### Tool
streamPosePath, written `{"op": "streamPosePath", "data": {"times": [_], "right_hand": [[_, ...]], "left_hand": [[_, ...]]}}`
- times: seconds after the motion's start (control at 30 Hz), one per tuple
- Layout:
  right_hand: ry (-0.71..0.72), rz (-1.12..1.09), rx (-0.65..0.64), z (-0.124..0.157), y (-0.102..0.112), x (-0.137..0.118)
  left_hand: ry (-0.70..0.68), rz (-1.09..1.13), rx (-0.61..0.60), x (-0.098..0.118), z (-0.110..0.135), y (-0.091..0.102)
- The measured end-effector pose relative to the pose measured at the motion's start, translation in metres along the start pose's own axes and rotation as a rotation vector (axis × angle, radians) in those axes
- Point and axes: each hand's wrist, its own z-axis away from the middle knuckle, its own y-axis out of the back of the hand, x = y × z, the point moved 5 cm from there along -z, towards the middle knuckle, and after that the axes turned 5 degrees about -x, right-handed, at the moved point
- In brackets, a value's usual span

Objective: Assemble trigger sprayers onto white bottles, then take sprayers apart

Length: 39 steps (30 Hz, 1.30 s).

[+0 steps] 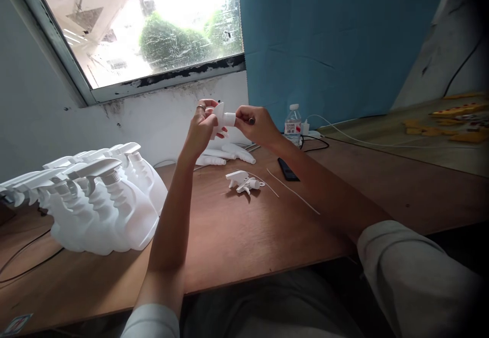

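Note:
Both of my hands are raised above the wooden table (237, 236), in front of the window. My left hand (202, 126) is closed on a white spray trigger head (220, 119), gripping its body. My right hand (257, 124) pinches the round white collar end of the same head. Below them on the table lies another white trigger head (242, 181) with thin white dip tubes (292, 191) beside it. Two white bottles (229, 154) lie on their sides behind the hands.
Several white spray bottles with triggers fitted (95, 200) stand grouped at the left. A dark remote-like bar (288, 170), a small water bottle (293, 124) and cables (344, 134) lie at the back. Yellow pieces (454, 121) sit far right.

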Motion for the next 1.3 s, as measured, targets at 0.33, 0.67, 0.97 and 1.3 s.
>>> {"op": "streamPosePath", "data": {"times": [0.33,0.67,0.97,1.3], "right_hand": [[0.02,0.391,0.0,0.012,0.002,-0.025],[-0.452,0.074,-0.318,0.004,-0.003,0.029],[-0.702,0.088,-0.578,0.015,-0.022,0.109],[-0.243,-0.184,-0.174,0.005,0.024,-0.005]], "left_hand": [[-0.131,-0.177,0.145,-0.007,-0.004,-0.004],[-0.132,-0.191,0.373,0.0,0.002,0.024],[0.067,0.045,0.339,-0.008,-0.003,0.023],[0.231,0.388,0.206,-0.035,-0.011,0.017]]}}
